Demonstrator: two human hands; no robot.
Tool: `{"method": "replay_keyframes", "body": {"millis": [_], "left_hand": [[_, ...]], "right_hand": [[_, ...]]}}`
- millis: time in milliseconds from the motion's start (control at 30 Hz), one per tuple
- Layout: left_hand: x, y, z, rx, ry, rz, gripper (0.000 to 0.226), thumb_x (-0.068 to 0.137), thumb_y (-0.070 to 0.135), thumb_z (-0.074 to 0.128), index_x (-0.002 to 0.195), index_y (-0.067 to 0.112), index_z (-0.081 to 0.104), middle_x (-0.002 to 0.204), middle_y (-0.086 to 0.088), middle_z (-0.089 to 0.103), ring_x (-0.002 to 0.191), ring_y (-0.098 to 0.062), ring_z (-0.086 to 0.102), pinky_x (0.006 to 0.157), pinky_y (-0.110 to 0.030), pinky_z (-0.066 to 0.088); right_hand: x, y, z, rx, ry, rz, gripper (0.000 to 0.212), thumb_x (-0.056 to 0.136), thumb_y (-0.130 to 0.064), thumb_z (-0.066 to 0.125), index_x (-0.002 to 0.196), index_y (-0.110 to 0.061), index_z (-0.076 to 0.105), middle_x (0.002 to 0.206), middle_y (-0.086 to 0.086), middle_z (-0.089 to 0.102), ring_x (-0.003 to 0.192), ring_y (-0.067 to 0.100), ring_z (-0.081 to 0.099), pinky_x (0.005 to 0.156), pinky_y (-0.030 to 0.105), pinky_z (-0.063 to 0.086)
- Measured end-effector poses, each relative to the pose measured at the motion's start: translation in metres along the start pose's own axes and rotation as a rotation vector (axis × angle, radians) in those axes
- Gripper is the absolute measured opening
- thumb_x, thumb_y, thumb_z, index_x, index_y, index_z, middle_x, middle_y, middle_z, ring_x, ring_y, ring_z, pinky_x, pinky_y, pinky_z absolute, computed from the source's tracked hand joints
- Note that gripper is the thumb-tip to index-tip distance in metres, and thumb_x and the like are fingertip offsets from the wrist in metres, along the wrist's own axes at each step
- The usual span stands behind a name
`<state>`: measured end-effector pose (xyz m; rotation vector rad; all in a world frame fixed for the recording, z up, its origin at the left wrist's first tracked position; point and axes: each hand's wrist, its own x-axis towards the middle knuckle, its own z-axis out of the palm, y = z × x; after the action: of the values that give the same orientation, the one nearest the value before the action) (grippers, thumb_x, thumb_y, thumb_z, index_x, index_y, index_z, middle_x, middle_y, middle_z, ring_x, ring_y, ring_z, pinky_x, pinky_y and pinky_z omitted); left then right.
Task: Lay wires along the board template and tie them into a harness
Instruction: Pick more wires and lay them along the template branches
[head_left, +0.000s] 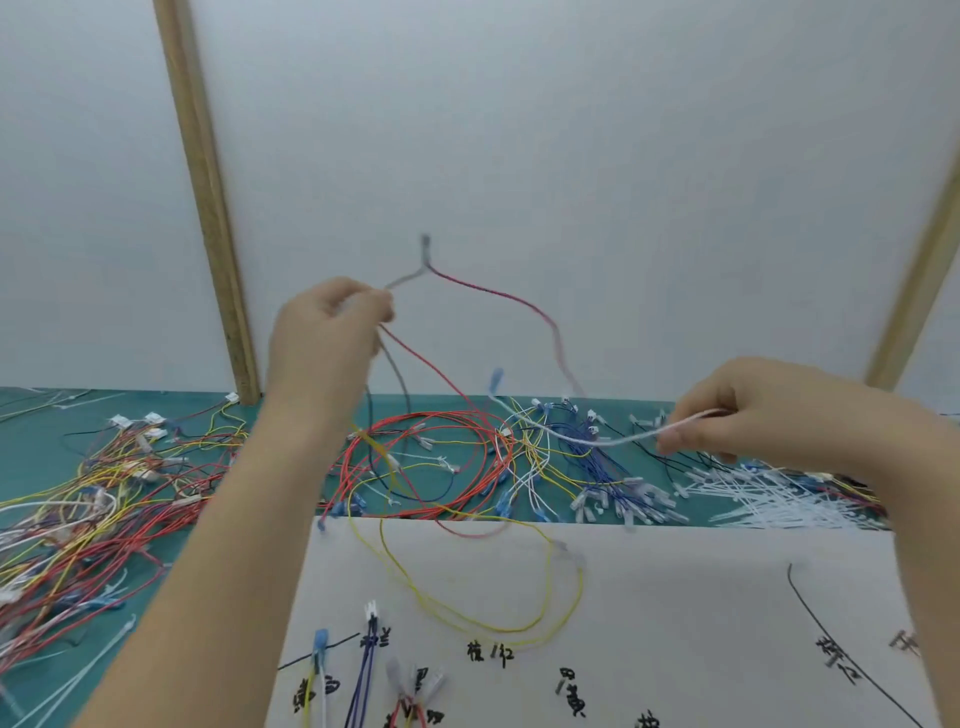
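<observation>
My left hand (327, 332) is raised above the table and grips a bunch of wires, from which a red wire (498, 299) and a grey one arc up to a joined tip (426, 249). My right hand (769, 410) pinches a white wire (597, 439) that runs left to a blue terminal (496, 376). Below lies the grey board template (675, 597) with black handwritten labels. A yellow wire loop (519, 597) rests on it. Several short wires with connectors (371, 670) sit at its lower left edge.
On the green mat, a pile of red, yellow and white wires (88, 499) lies at the left. Red coils (431, 462) and blue wires (592, 457) fill the middle. White cable ties (769, 499) lie at the right. A white wall with two wooden battens (208, 208) stands behind.
</observation>
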<state>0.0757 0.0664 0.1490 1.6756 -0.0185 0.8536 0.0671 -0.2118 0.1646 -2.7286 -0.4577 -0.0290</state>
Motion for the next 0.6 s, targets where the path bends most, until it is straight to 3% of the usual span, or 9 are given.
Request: {"method": "replay_keyframes", "body": {"millis": [67, 133, 200, 267, 333, 400, 467, 533, 600], "left_hand": [[0.007, -0.003, -0.013, -0.097, 0.055, -0.082, 0.026, 0.086, 0.018, 0.053, 0.06, 0.021, 0.053, 0.031, 0.011, 0.035, 0.032, -0.004, 0.028, 0.034, -0.012, 0.017], [0.008, -0.005, -0.016, -0.132, 0.022, -0.134, 0.025, 0.088, 0.018, 0.051, 0.063, 0.021, 0.053, 0.031, 0.012, 0.033, 0.03, -0.003, 0.026, 0.033, -0.008, 0.015], [0.005, -0.006, -0.011, -0.124, -0.054, -0.143, 0.025, 0.09, 0.018, 0.051, 0.066, 0.019, 0.054, 0.031, 0.011, 0.034, 0.029, -0.001, 0.026, 0.032, -0.007, 0.016], [0.0, -0.003, -0.002, -0.103, -0.17, -0.136, 0.022, 0.091, 0.019, 0.051, 0.071, 0.019, 0.057, 0.034, 0.01, 0.038, 0.028, -0.001, 0.026, 0.031, -0.008, 0.018], [-0.006, 0.003, 0.005, -0.097, -0.322, -0.129, 0.016, 0.092, 0.019, 0.051, 0.079, 0.018, 0.061, 0.038, 0.009, 0.044, 0.029, -0.001, 0.028, 0.032, -0.009, 0.021], [-0.012, 0.01, 0.01, -0.129, -0.459, -0.11, 0.016, 0.093, 0.016, 0.048, 0.088, 0.018, 0.063, 0.044, 0.008, 0.051, 0.033, -0.003, 0.031, 0.033, -0.01, 0.024], [-0.016, 0.017, 0.011, -0.177, -0.549, -0.091, 0.021, 0.095, 0.013, 0.043, 0.094, 0.019, 0.063, 0.05, 0.008, 0.056, 0.039, -0.003, 0.037, 0.036, -0.012, 0.028], [-0.02, 0.022, 0.01, -0.233, -0.618, -0.069, 0.023, 0.096, 0.012, 0.04, 0.098, 0.02, 0.062, 0.054, 0.007, 0.058, 0.044, -0.004, 0.038, 0.038, -0.013, 0.029], [-0.022, 0.026, 0.01, -0.278, -0.67, -0.037, 0.024, 0.095, 0.013, 0.04, 0.101, 0.019, 0.062, 0.056, 0.007, 0.059, 0.047, -0.005, 0.039, 0.039, -0.014, 0.03]], "right_hand": [[0.004, 0.019, 0.0, -0.127, -0.029, 0.157, 0.035, 0.086, -0.04, 0.057, 0.065, -0.014, 0.064, 0.045, -0.007, 0.051, 0.033, 0.003, 0.035, 0.04, 0.013, 0.029], [0.009, 0.031, 0.003, -0.092, -0.057, 0.218, 0.023, 0.088, -0.041, 0.056, 0.08, -0.023, 0.069, 0.059, -0.008, 0.061, 0.042, 0.001, 0.045, 0.049, 0.015, 0.036], [0.01, 0.031, 0.008, -0.067, -0.121, 0.244, 0.02, 0.087, -0.04, 0.059, 0.104, -0.032, 0.064, 0.083, -0.01, 0.066, 0.066, 0.003, 0.056, 0.064, 0.018, 0.041], [0.014, 0.031, 0.014, -0.142, -0.142, 0.256, 0.043, 0.085, -0.041, 0.06, 0.127, -0.034, 0.049, 0.116, -0.009, 0.059, 0.1, 0.009, 0.055, 0.082, 0.021, 0.037], [0.019, 0.023, 0.018, -0.074, 0.013, 0.146, 0.047, 0.086, -0.039, 0.059, 0.13, -0.037, 0.043, 0.131, -0.008, 0.05, 0.111, 0.01, 0.051, 0.088, 0.021, 0.035], [0.021, 0.005, 0.02, 0.166, 0.238, -0.094, 0.031, 0.086, -0.035, 0.057, 0.115, -0.044, 0.05, 0.121, -0.013, 0.057, 0.102, 0.001, 0.056, 0.081, 0.014, 0.039], [0.019, -0.018, 0.025, 0.397, 0.34, -0.288, 0.024, 0.084, -0.033, 0.058, 0.103, -0.048, 0.053, 0.107, -0.02, 0.061, 0.093, -0.008, 0.057, 0.075, 0.006, 0.042], [0.017, -0.038, 0.033, 0.525, 0.314, -0.36, 0.034, 0.078, -0.041, 0.063, 0.108, -0.051, 0.05, 0.106, -0.02, 0.06, 0.093, -0.005, 0.059, 0.08, 0.013, 0.046], [0.017, -0.047, 0.043, 0.577, 0.185, -0.341, 0.054, 0.064, -0.053, 0.067, 0.114, -0.049, 0.046, 0.101, -0.016, 0.062, 0.087, 0.002, 0.062, 0.08, 0.021, 0.05]]}}
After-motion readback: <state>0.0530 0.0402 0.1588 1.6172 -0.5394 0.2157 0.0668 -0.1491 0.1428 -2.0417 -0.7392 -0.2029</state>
